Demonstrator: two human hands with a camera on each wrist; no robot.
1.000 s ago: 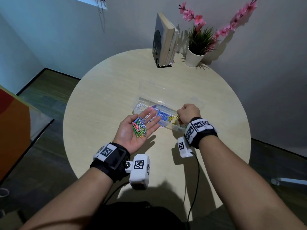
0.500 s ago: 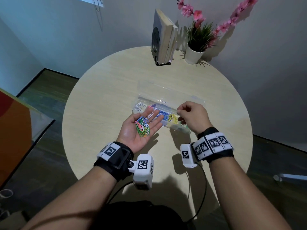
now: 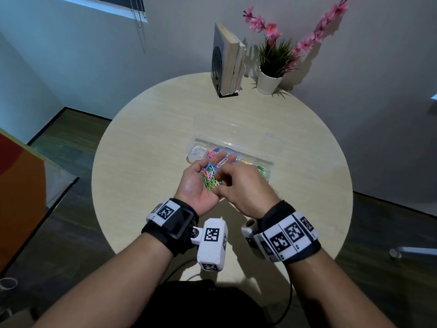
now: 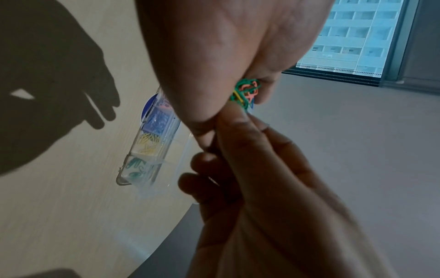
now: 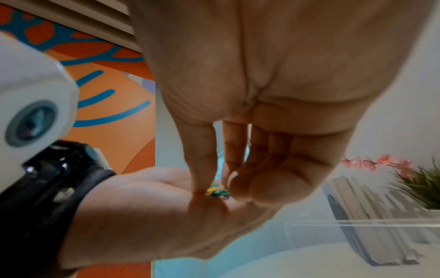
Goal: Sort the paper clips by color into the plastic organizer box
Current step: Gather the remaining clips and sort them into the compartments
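Note:
My left hand (image 3: 201, 185) is held palm up above the table, and a pile of mixed colored paper clips (image 3: 209, 176) lies on its relaxed fingers. My right hand (image 3: 236, 185) reaches into that pile from the right. In the right wrist view its thumb and fingertips pinch a yellow-green clip (image 5: 218, 191) against the left palm (image 5: 147, 206). The left wrist view shows the clips (image 4: 245, 92) bunched at my fingers. Behind my hands lies the clear organizer box (image 3: 272, 163), its compartments holding white (image 3: 196, 151), blue, yellow (image 4: 148, 143) and green clips.
The box's clear lid (image 3: 236, 131) lies open toward the far side. Upright books in a holder (image 3: 228, 60) and a potted plant with pink flowers (image 3: 272, 67) stand at the back of the round table (image 3: 142, 162). An orange panel (image 3: 19, 185) stands on the left.
My right hand has left the box's yellow compartment and come back left to the pile in my left palm. My left hand stays palm up.

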